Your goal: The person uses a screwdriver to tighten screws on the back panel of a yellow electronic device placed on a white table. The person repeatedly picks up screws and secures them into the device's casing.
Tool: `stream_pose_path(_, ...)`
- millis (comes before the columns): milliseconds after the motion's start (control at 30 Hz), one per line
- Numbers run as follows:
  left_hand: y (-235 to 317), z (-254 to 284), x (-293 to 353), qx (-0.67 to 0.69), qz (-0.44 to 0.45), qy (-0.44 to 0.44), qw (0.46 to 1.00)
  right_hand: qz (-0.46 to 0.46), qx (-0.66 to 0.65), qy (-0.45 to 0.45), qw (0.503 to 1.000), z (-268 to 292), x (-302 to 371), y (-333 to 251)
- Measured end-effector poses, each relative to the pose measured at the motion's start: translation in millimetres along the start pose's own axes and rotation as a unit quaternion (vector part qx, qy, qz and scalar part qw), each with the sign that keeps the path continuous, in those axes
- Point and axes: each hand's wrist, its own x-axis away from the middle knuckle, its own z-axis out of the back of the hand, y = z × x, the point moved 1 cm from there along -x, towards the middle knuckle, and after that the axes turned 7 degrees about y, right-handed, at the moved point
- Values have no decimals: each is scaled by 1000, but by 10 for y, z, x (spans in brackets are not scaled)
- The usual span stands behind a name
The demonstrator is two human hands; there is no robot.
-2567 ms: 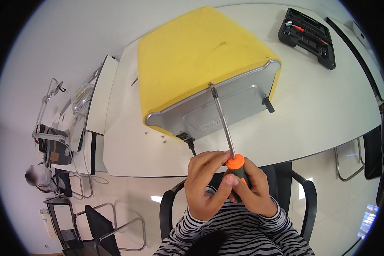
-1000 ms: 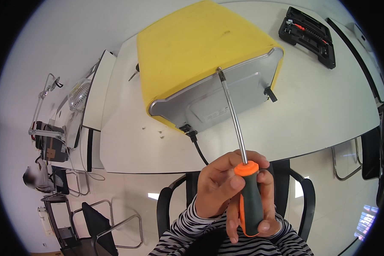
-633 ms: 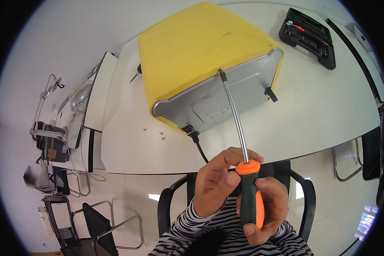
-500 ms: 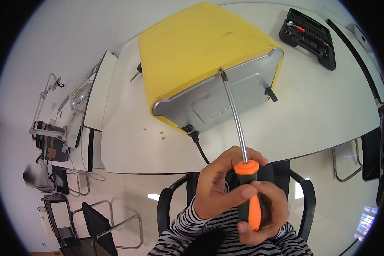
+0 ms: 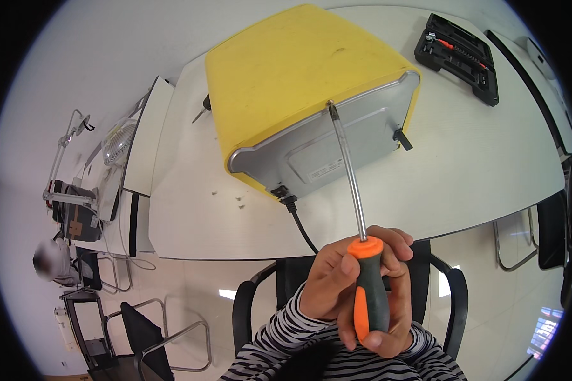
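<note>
The left hand's [image 5: 327, 282] thumb and fingers are closed around the upper handle of a screwdriver [image 5: 366, 249]; the right hand's [image 5: 397, 308] are closed around its lower part, some fingers of both hidden behind it. The screwdriver slants up from the hands, its tip at the edge of a yellow casing [image 5: 305, 70] on the white table [image 5: 489, 171]; how the tip is seated is too small to tell. At the casing's left, a black-ended tool [image 5: 206, 101] is partly hidden. The grey panel [image 5: 362, 133] bears 1 pale label [image 5: 325, 169], its print unreadable here. A black cable [image 5: 303, 230] disappears behind the left hand.
</note>
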Motion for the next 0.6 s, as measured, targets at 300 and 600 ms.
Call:
stream_pose_path(300, 158, -67, -15, -224, 5, 125, 967, 193, 486, 4, 853, 80, -35, -129)
stream_pose_path(600, 90, -136, -112, -128, 34, 85, 987, 389, 669, 63, 630, 75, -10, -163)
